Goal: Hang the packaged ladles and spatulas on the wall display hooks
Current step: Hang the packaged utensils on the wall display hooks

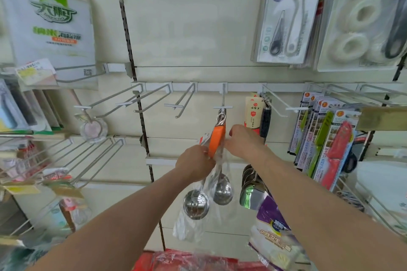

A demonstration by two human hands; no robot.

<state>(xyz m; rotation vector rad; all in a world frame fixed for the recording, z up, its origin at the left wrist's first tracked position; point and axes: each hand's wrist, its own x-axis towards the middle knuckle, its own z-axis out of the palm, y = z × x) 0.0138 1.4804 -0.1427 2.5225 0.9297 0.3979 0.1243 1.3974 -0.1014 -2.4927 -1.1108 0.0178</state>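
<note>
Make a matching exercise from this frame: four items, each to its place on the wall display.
Items
1. orange-handled steel ladle in clear plastic wrap
2. red knife in a printed card pack
3. white rolls in a clear pack
4. white bag with a green top

Places
a. upper left
b. upper right
c. centre, below a hook, held by the left hand and right hand
d. right-hand rack, mid height

Pairs: 1-c, 2-d, 3-b, 4-a

Two bagged orange-handled ladles (217, 139), bowls down, at hook (222, 107)
</note>
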